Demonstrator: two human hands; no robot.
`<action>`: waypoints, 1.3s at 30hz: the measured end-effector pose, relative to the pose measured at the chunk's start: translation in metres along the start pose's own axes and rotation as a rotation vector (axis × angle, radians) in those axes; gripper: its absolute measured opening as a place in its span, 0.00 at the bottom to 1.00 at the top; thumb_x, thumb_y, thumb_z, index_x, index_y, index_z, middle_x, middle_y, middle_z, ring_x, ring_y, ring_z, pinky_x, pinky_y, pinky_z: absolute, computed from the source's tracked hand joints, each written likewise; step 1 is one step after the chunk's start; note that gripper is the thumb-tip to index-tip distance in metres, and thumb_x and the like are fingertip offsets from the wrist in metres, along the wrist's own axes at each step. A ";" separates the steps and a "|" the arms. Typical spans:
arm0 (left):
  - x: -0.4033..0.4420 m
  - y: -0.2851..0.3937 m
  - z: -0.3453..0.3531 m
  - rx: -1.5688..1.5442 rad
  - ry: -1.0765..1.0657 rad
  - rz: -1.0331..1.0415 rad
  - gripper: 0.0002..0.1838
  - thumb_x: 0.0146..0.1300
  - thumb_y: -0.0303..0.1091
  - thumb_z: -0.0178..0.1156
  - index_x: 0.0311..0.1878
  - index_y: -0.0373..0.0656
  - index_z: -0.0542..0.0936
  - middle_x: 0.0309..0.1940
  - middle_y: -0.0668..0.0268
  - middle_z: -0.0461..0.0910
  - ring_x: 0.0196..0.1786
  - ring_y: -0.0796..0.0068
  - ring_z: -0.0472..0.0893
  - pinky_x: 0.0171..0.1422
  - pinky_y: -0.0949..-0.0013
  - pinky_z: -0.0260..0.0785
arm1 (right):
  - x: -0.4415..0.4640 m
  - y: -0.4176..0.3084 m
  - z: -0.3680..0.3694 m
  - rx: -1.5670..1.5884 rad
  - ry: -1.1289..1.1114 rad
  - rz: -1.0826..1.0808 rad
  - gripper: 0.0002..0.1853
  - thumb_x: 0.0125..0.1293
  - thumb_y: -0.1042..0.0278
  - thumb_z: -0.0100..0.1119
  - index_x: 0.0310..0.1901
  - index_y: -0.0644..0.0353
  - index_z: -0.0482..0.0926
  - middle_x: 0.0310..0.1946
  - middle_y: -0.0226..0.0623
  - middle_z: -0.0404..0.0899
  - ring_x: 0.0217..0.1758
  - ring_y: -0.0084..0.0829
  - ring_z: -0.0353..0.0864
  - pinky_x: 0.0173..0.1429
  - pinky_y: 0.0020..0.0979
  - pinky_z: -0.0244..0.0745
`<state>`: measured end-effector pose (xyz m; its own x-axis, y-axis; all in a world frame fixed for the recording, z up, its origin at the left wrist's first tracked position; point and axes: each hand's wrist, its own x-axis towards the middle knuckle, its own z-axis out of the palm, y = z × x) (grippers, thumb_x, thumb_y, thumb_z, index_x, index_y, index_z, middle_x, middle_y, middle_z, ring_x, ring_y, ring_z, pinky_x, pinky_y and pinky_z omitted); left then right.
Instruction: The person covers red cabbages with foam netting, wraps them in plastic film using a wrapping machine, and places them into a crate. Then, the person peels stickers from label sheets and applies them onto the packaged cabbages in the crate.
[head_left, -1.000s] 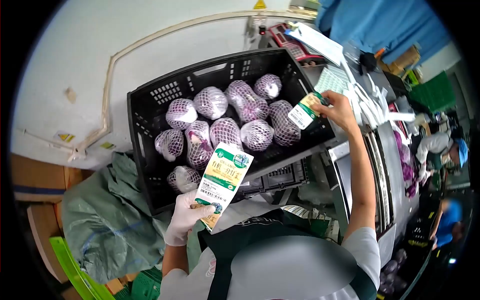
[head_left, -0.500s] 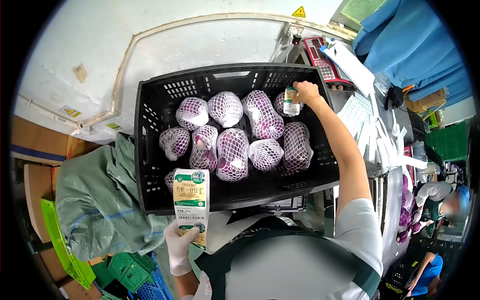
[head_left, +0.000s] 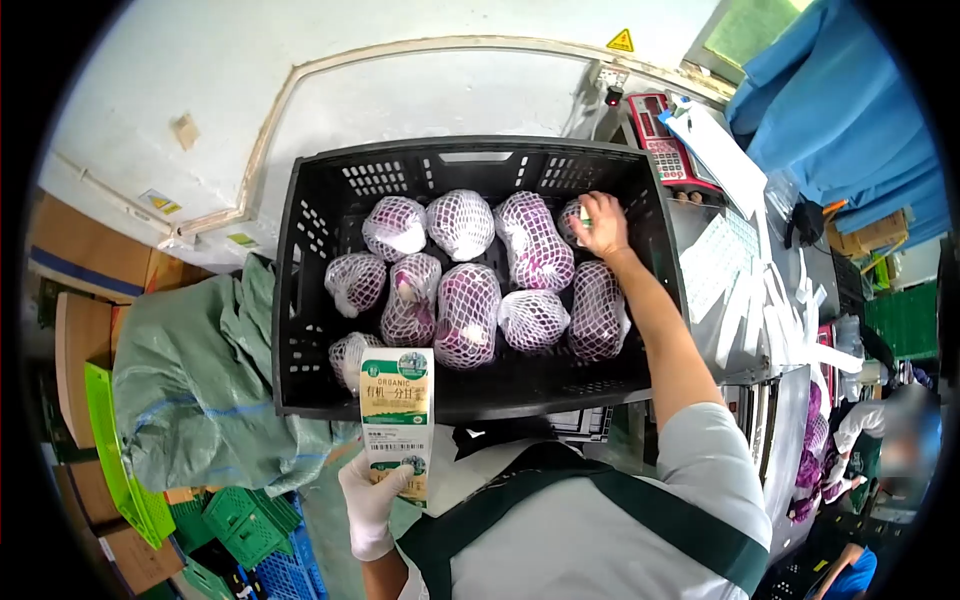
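The right hand [head_left: 603, 226] has spread, half open, over the netted bundle [head_left: 568, 222] at two o'clock in the crate [head_left: 480, 403], covering most of a small label [head_left: 586, 215]. The gloved left hand [head_left: 374, 498], at seven o'clock outside, pinches a label strip [head_left: 397, 400].

Netted purple vegetables [head_left: 468, 315] lie in a crate [head_left: 520, 397] near printed labels [head_left: 397, 400].

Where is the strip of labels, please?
In the head view, the label strip is in the gloved left hand, by the near left part of the black crate.
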<state>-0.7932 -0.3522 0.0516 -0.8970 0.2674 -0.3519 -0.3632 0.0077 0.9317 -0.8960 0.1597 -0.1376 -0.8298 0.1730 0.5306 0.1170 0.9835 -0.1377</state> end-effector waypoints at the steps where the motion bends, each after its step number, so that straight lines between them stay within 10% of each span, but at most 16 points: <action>1: -0.003 0.002 0.001 0.034 0.003 -0.007 0.14 0.48 0.19 0.64 0.41 0.30 0.80 0.33 0.63 0.82 0.35 0.79 0.79 0.42 0.76 0.71 | -0.001 0.001 0.000 0.003 -0.041 0.043 0.25 0.53 0.47 0.59 0.49 0.55 0.75 0.50 0.45 0.72 0.53 0.51 0.68 0.56 0.46 0.66; 7: -0.011 0.014 0.013 0.253 -0.117 0.067 0.15 0.50 0.21 0.63 0.44 0.33 0.80 0.33 0.65 0.83 0.35 0.83 0.79 0.42 0.78 0.71 | 0.026 -0.045 -0.033 -0.333 -0.238 0.098 0.29 0.58 0.41 0.53 0.51 0.57 0.73 0.50 0.44 0.73 0.53 0.46 0.70 0.55 0.42 0.68; 11: -0.003 0.011 0.015 0.329 -0.214 0.111 0.17 0.51 0.21 0.63 0.46 0.33 0.79 0.34 0.65 0.83 0.36 0.84 0.79 0.43 0.78 0.71 | 0.032 -0.168 -0.144 1.620 -0.918 0.370 0.37 0.64 0.41 0.50 0.61 0.67 0.63 0.54 0.45 0.72 0.57 0.34 0.74 0.60 0.34 0.69; 12: -0.001 0.011 0.016 0.391 -0.233 0.117 0.20 0.50 0.23 0.65 0.49 0.35 0.78 0.34 0.64 0.83 0.37 0.83 0.80 0.44 0.77 0.72 | 0.029 -0.205 -0.189 1.682 -1.094 0.370 0.31 0.65 0.50 0.53 0.60 0.67 0.65 0.53 0.44 0.72 0.54 0.32 0.75 0.60 0.36 0.70; 14: 0.005 0.011 0.016 0.519 -0.266 0.132 0.26 0.49 0.27 0.67 0.54 0.38 0.75 0.36 0.61 0.83 0.38 0.81 0.81 0.45 0.74 0.72 | 0.001 -0.243 -0.216 1.591 -1.070 0.307 0.18 0.58 0.72 0.63 0.50 0.66 0.74 0.40 0.36 0.80 0.40 0.22 0.79 0.43 0.25 0.77; 16: 0.008 0.015 0.018 0.447 -0.357 0.197 0.34 0.47 0.26 0.67 0.60 0.38 0.70 0.47 0.57 0.79 0.49 0.77 0.78 0.55 0.71 0.68 | -0.018 -0.267 -0.226 1.317 -0.845 0.242 0.10 0.57 0.71 0.65 0.40 0.65 0.80 0.28 0.32 0.82 0.29 0.17 0.78 0.31 0.20 0.73; 19: 0.010 0.023 0.022 0.353 -0.367 0.483 0.43 0.45 0.25 0.67 0.67 0.37 0.59 0.63 0.56 0.64 0.66 0.67 0.64 0.69 0.68 0.53 | -0.032 -0.288 -0.232 1.137 -0.543 -0.065 0.09 0.56 0.70 0.64 0.37 0.64 0.79 0.25 0.43 0.79 0.23 0.35 0.80 0.29 0.31 0.74; 24: 0.023 -0.010 0.040 0.050 0.023 0.397 0.09 0.55 0.27 0.65 0.37 0.33 0.79 0.30 0.67 0.81 0.32 0.85 0.76 0.37 0.80 0.69 | -0.039 -0.296 -0.230 0.848 -0.361 -0.187 0.08 0.58 0.69 0.62 0.32 0.66 0.78 0.17 0.44 0.75 0.19 0.39 0.77 0.22 0.34 0.70; 32: 0.026 -0.017 0.043 0.231 -0.174 0.184 0.18 0.49 0.32 0.69 0.42 0.34 0.78 0.34 0.66 0.82 0.36 0.83 0.78 0.43 0.77 0.71 | 0.065 -0.194 -0.174 0.671 -0.288 0.283 0.12 0.56 0.62 0.67 0.28 0.64 0.81 0.18 0.33 0.77 0.21 0.14 0.69 0.26 0.22 0.68; 39: 0.018 -0.010 0.000 0.239 0.262 0.227 0.11 0.50 0.25 0.67 0.38 0.35 0.79 0.29 0.72 0.77 0.33 0.84 0.73 0.39 0.77 0.67 | 0.058 -0.095 -0.054 -0.026 -0.641 -0.048 0.38 0.42 0.37 0.68 0.47 0.61 0.73 0.35 0.45 0.79 0.43 0.47 0.78 0.46 0.43 0.73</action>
<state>-0.8057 -0.3478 0.0363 -0.9925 0.0340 -0.1178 -0.1083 0.2080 0.9721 -0.9257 0.0790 -0.0486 -0.9949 0.0715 -0.0709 0.0785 0.9917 -0.1019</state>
